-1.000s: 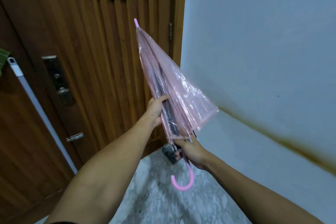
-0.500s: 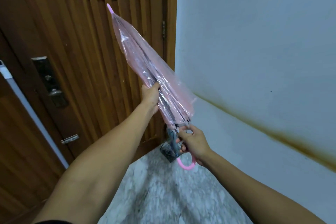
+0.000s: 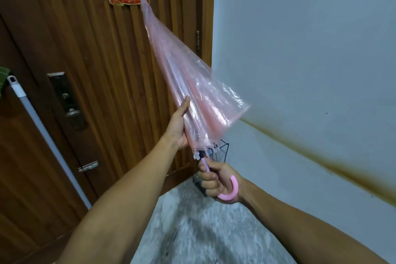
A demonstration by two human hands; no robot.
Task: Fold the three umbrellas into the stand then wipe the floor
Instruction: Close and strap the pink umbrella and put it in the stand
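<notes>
- Right hand curls round the pink handle.
- Left hand cups the umbrella canopy, fingers mostly straight.
- Umbrella tilts tip-up before the door, above the wire stand.

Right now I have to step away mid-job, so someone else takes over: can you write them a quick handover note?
Left hand: lies along the pink umbrella's canopy, fingers fairly straight, steadying the loose plastic.
Right hand: grips the shaft just above the curved pink handle.
Umbrella is collapsed, tip up toward the wooden door, canopy not yet gathered tight.
Wire stand sits in the corner behind the hands, mostly hidden.
Left: gather the canopy, put this umbrella in the stand; other umbrellas not in view; then wipe the floor.
</notes>
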